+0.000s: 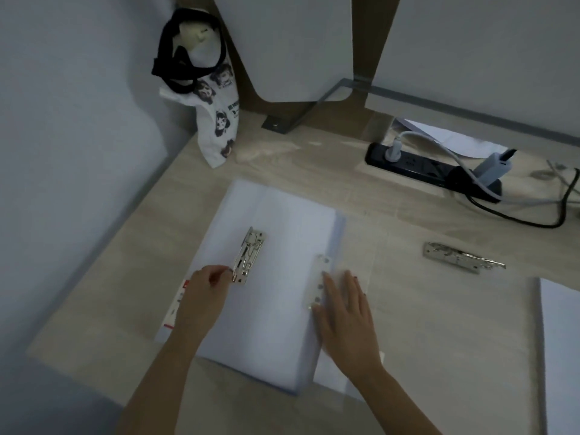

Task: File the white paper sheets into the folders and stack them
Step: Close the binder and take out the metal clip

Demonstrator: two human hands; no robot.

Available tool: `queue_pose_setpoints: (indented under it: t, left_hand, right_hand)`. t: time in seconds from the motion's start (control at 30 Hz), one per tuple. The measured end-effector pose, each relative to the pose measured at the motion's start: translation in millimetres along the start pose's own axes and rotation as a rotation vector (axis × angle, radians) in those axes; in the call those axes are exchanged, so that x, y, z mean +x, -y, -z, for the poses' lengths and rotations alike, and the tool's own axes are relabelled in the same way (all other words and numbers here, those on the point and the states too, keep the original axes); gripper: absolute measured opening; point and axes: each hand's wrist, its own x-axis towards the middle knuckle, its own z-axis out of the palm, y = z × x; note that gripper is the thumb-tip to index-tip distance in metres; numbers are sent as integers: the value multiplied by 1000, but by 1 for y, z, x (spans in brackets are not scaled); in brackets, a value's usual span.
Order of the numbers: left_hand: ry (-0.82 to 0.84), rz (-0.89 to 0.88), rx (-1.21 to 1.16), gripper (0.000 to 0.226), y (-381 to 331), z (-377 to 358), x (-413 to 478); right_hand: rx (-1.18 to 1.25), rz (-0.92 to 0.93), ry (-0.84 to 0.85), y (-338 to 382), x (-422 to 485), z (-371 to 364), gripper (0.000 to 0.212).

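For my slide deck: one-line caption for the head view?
Left hand pinches the metal clip over white sheets; right hand lies flat on the folder.

The clip [248,257] my left hand [201,296] pinches is shiny silver, on white paper sheets [282,221]. To the right of the grip, the folder [340,233] edge is pale blue. Far beyond it, a white bag [219,127] carries black cartoon faces; the desk [439,309] is pale wood-grain.

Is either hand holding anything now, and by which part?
The left hand pinches the metal clip at its near end, on the paper sheets. The right hand lies flat on the clear folder cover, holding nothing.
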Motion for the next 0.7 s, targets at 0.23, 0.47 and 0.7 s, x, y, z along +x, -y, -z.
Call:
queue_pose_setpoints:
  t: [0.23, 0.47, 0.7]
  left_hand:
    - [228, 59, -344, 19, 1, 13, -5]
    - [277, 54, -443, 20, 4, 10, -7]
    - [235, -10, -427, 13, 12, 4, -8]
  right_hand:
    - [21, -16, 23, 1, 0, -4, 81]
    - [-7, -30, 51, 3, -1, -4, 79]
    - [-28, -32, 62, 5, -1, -2, 91]
